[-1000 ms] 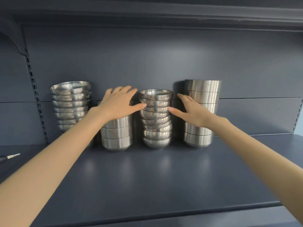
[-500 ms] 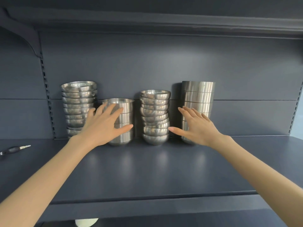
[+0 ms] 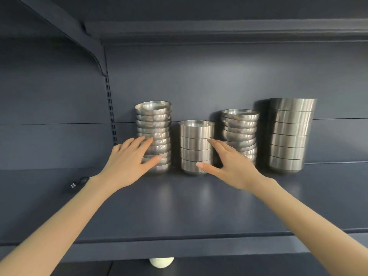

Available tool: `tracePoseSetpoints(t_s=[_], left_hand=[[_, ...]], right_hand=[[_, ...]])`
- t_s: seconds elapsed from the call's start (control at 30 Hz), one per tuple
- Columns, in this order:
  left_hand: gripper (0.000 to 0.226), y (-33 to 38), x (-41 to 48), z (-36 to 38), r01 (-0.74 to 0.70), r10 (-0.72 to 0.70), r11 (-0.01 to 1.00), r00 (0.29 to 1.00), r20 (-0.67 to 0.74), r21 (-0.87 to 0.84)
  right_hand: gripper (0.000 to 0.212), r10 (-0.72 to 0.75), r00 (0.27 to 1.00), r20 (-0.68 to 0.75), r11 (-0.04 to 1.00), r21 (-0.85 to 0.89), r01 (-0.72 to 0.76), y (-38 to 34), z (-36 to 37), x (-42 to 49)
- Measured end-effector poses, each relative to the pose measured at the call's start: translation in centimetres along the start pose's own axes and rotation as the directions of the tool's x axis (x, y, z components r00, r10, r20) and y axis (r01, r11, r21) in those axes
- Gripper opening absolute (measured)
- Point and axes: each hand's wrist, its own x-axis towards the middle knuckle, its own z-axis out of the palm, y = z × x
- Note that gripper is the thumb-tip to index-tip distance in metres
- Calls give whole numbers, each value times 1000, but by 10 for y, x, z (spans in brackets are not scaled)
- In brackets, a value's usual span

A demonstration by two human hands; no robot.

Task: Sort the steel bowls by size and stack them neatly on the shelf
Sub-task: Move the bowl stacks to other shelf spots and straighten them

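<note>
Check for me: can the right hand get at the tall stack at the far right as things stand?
Probably yes. The right hand is open at the second stack from the left, and the shelf in front of the tall stack is bare, so nothing blocks a sideways move.

The shelf (image 3: 179, 212) was matt dark blue-grey, and the back panel (image 3: 219, 76) matched it. The upright strip (image 3: 110, 110) at centre left bore a column of dark slots. The steel bowls (image 3: 196, 144) were silver-grey with pale streaks. At the left a small object (image 3: 78, 182) was black with white marks.
</note>
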Motion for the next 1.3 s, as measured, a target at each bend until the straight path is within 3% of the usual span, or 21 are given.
tracePoseSetpoints(t_s=[0.13,0.33,0.47,0.53,0.63,0.7,0.8,1.03,1.17,1.3], left_hand=[[67,-47,-14,-8,25,-26,992,1000,-9,-127],[69,-87,2,5,46,-47,912,999,7,-407],[73,-101,42,17,100,-111,684,993,31,-723],[76,-104,63,22,104,-118,600,992,41,-794],[88,-110,88,30,98,-87,550,994,59,-830],[100,-116,102,35,91,-53,547,996,74,-832],[108,-123,116,41,73,-13,515,997,77,-854],[100,-118,138,67,-108,189,407,981,-32,-907],[96,-114,151,71,-180,209,361,972,-109,-915],[87,-114,163,74,-243,207,386,963,-173,-890]], right_hand=[[84,31,999,31,989,147,-35,-44,28,15],[87,110,994,28,877,468,-110,-78,61,57],[91,161,987,12,800,585,-138,-82,75,98],[90,151,988,8,776,619,-124,-76,80,118],[82,115,993,-5,742,665,-83,-75,88,144],[113,112,993,-37,731,680,-57,-75,97,160],[124,63,991,-120,715,698,39,-67,115,179],[131,82,969,-233,693,712,113,-72,123,191],[127,106,964,-244,660,743,116,-73,124,195],[124,98,962,-254,673,729,124,-72,124,202]])
